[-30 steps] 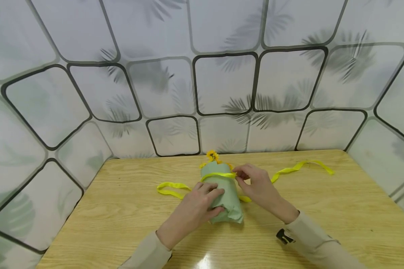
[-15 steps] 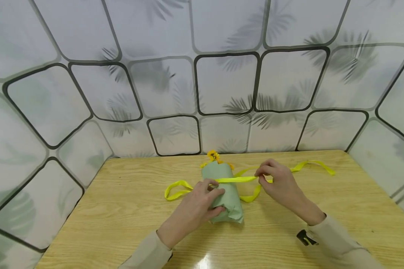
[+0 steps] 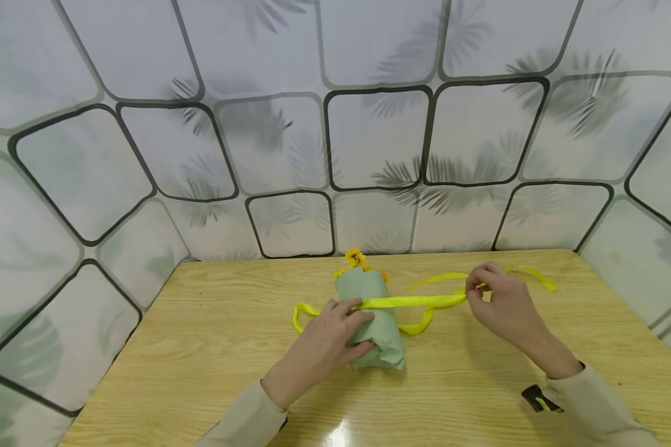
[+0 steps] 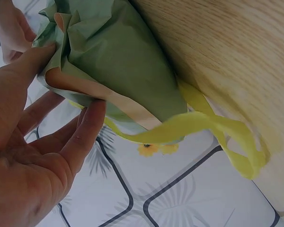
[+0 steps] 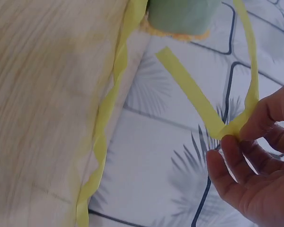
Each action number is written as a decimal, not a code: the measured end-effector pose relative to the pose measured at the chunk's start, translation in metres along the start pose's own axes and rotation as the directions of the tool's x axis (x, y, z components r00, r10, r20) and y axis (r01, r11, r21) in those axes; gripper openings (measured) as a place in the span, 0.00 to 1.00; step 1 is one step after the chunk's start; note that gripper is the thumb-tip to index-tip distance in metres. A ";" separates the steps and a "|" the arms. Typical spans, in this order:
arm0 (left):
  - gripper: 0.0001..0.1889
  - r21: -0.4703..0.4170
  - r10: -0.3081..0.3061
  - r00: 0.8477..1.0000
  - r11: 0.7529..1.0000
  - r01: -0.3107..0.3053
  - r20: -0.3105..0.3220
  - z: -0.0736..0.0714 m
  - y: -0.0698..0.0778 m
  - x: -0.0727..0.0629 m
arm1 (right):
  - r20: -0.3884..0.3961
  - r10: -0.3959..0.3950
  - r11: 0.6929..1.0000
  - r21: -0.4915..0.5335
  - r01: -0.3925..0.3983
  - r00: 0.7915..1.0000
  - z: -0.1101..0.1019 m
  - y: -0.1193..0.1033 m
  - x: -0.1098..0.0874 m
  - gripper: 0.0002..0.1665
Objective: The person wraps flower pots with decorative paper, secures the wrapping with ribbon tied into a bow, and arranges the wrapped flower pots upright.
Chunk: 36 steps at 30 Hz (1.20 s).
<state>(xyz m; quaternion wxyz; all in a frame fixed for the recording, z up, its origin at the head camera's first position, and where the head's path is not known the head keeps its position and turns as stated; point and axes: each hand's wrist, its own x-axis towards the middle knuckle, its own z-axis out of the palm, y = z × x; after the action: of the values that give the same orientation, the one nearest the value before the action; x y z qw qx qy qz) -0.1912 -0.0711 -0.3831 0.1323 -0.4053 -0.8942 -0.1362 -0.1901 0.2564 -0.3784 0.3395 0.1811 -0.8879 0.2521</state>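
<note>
A small bouquet of yellow flowers [image 3: 355,257], wrapped in pale green paper [image 3: 390,338], lies at mid-table with its blooms toward the wall. My left hand [image 3: 327,332] holds the wrapped part, fingers over its top and thumb near the folded lower end. In the left wrist view the fingers touch the paper's folded edge. A bright yellow ribbon [image 3: 410,302] crosses the wrap by the left fingertips and stretches right. My right hand [image 3: 503,307] pinches this ribbon between thumb and fingers; a short free end [image 5: 182,80] sticks out from the pinch.
A ribbon loop [image 3: 301,313] shows left of the bouquet, and another stretch [image 3: 537,273] lies toward the back right of the wooden table [image 3: 201,372]. A patterned wall covering [image 3: 374,136] rises behind. A black buckle [image 3: 539,398] hangs by the right cuff.
My right hand has moved right from the bouquet's side, drawing the ribbon out taut. The crossing strip has slid down the wrap, and the left loop has shrunk. The left hand has stayed put.
</note>
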 end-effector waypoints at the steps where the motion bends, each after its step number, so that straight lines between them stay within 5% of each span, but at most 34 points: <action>1: 0.23 0.000 0.002 1.000 1.000 -0.002 0.000 0.000 0.000 0.000 | -0.004 0.013 1.000 -0.012 -0.013 1.000 -0.002 0.003 0.000 0.18; 10: 0.23 -0.009 -0.005 1.000 1.000 0.006 0.008 0.000 0.001 -0.001 | -0.001 0.122 0.990 -0.067 -0.122 0.993 -0.017 0.026 -0.010 0.14; 18: 0.23 -0.008 0.003 1.000 1.000 -0.003 -0.011 0.000 0.000 -0.001 | -0.084 0.119 0.986 -0.110 -0.128 0.989 -0.031 0.041 -0.012 0.12; 23: 0.23 -0.009 0.008 1.000 1.000 -0.008 -0.020 0.001 0.000 -0.001 | -0.101 0.196 0.967 -0.145 -0.209 0.975 -0.043 0.048 -0.013 0.10; 31: 0.23 -0.018 0.006 1.000 1.000 -0.006 -0.029 0.003 -0.001 -0.002 | 0.004 0.385 0.898 -0.233 -0.374 0.923 -0.060 0.070 -0.019 0.10; 36: 0.23 -0.017 -0.001 1.000 1.000 0.000 -0.025 0.003 -0.001 -0.002 | 0.193 0.507 0.847 -0.290 -0.445 0.840 -0.064 0.084 -0.028 0.10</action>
<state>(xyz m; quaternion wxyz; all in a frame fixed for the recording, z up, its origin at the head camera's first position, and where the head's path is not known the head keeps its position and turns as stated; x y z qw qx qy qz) -0.1907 -0.0720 -0.3870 0.1401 -0.4044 -0.8914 -0.1492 -0.1793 0.3644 -0.3838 0.1637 -0.0562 -0.9650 0.1968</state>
